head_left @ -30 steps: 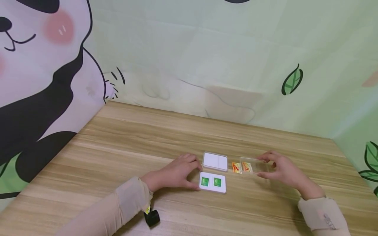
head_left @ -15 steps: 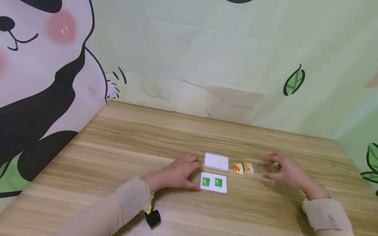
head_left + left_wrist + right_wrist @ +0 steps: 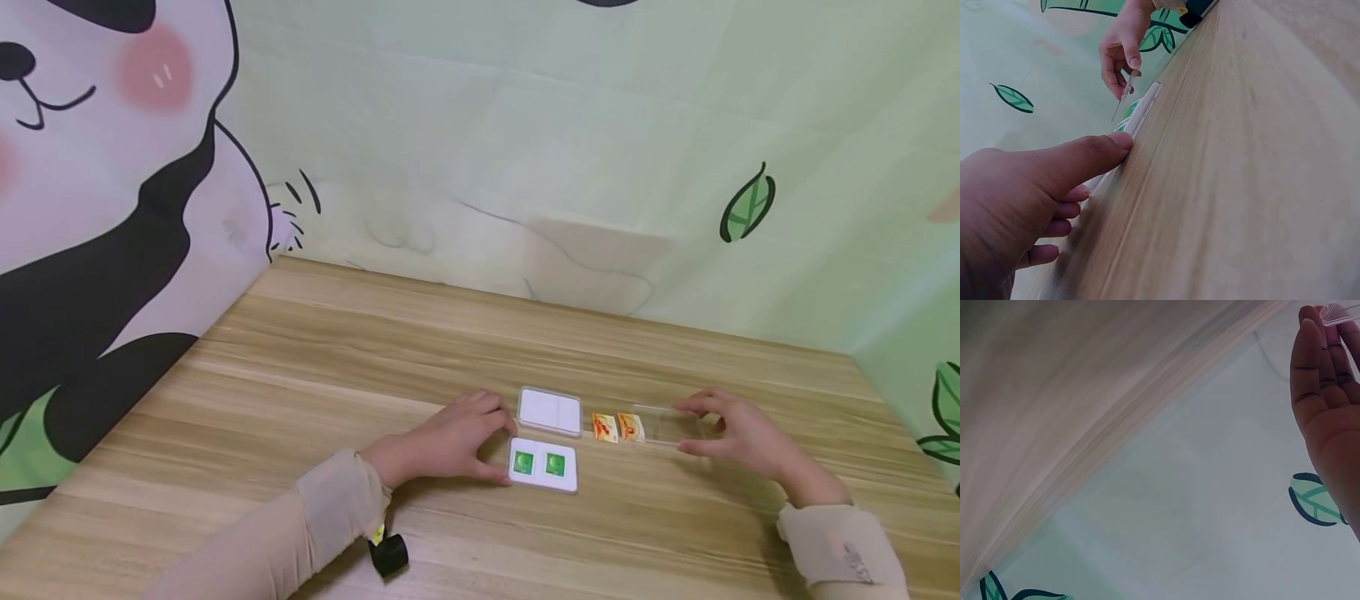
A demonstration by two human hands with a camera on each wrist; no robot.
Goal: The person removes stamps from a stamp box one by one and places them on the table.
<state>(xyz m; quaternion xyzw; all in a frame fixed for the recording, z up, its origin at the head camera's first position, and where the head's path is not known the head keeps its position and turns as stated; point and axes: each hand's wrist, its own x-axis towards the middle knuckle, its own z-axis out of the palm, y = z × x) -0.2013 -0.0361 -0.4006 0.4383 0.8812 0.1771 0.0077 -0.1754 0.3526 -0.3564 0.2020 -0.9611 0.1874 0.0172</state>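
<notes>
We see the left hand [image 3: 450, 437] resting on the wooden surface [image 3: 315, 367], its thumb and fingers curled against the left edge of a white tray [image 3: 543, 465] that carries two green stickers. In the left wrist view the thumb [image 3: 1079, 159] lies stretched along that tray's edge, pressing it. Just behind this tray lies a second white tray [image 3: 550, 410], blank on top, its near edge just beside the first.

To the right, two small orange cards [image 3: 618, 427] lie side by side on the surface, just beside the blank tray. Our right hand [image 3: 738, 433] pinches a clear plastic lid [image 3: 667, 425] by its right end, thumb below and fingers above; the lid's left end reaches the orange cards. The right wrist view shows the fingertips [image 3: 1313, 337] closed on the lid's thin edge.

A small black cylinder [image 3: 388, 553] sits beside the left sleeve [image 3: 300, 525].
</notes>
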